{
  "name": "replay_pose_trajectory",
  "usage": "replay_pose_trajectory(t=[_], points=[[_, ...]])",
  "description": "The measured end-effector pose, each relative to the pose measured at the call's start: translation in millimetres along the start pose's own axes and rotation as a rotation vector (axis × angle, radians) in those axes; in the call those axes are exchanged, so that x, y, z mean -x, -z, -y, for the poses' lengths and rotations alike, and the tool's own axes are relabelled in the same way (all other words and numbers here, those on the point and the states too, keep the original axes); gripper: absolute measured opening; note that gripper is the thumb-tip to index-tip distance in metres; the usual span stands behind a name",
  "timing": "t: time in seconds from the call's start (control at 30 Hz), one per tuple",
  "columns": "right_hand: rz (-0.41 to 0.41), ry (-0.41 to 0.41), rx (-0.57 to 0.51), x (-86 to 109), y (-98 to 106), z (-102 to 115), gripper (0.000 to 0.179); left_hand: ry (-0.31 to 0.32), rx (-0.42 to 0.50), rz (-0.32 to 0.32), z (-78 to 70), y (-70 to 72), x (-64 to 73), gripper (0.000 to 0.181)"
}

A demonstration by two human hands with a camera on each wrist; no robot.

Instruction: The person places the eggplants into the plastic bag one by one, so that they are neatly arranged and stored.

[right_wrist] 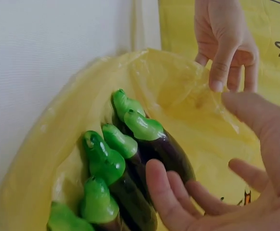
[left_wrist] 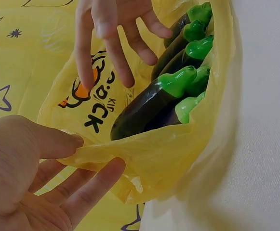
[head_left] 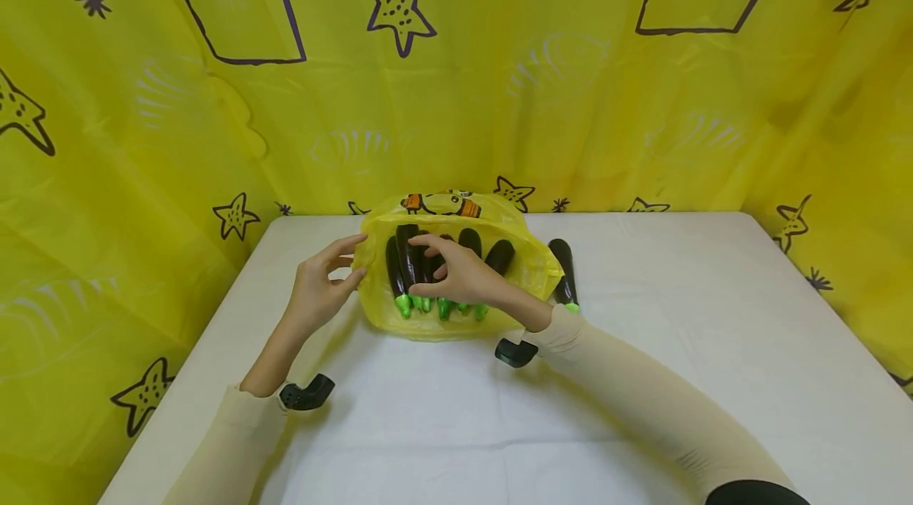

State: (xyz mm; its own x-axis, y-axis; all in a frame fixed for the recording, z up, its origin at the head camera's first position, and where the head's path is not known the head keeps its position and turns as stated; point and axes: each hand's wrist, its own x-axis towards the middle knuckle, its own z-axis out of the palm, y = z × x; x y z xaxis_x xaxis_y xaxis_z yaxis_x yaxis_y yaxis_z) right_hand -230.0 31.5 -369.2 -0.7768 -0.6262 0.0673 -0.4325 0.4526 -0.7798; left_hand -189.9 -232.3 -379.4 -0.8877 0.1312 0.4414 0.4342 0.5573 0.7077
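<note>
A yellow plastic bag (head_left: 531, 277) lies with its mouth spread toward me. Several glossy dark eggplants (head_left: 404, 255) with green stem ends rest side by side inside it. My left hand (head_left: 318, 287) is at the bag's left edge; in the left wrist view its thumb (left_wrist: 65, 144) lies over the rim with the fingers on the outer side, pinching the plastic. Over the bag's mouth, above the eggplants (right_wrist: 130, 192), hovers my right hand (head_left: 462, 273), fingers spread and loosely bent, with nothing in it.
One more eggplant (head_left: 563, 267) lies on the white-covered table (head_left: 678, 315), just outside the bag's right side. Behind the table hangs a yellow curtain (head_left: 456, 101) printed with starfish. A dark wrist device (head_left: 307, 392) sits on the left wrist, another (head_left: 516, 352) on the right.
</note>
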Motion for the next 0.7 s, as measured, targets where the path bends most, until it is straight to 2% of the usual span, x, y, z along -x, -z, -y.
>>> replay_pose_trajectory(t=[0.17,0.33,0.53,0.7], points=[[0.029,0.094,-0.013,13.6,5.6,-3.3,0.08,-0.011,-0.007,0.003,0.7,-0.7,0.4,0.052],[0.024,0.158,-0.028,24.5,9.0,-6.3,0.079,-0.013,-0.005,0.005,1.5,-1.6,1.1,0.052],[-0.026,0.237,-0.03,40.5,15.7,-12.8,0.078,0.0,0.008,0.007,2.9,-2.4,1.6,0.052],[-0.099,0.311,-0.017,54.7,28.6,-15.8,0.075,-0.009,-0.003,0.008,3.8,-2.6,1.7,0.052]])
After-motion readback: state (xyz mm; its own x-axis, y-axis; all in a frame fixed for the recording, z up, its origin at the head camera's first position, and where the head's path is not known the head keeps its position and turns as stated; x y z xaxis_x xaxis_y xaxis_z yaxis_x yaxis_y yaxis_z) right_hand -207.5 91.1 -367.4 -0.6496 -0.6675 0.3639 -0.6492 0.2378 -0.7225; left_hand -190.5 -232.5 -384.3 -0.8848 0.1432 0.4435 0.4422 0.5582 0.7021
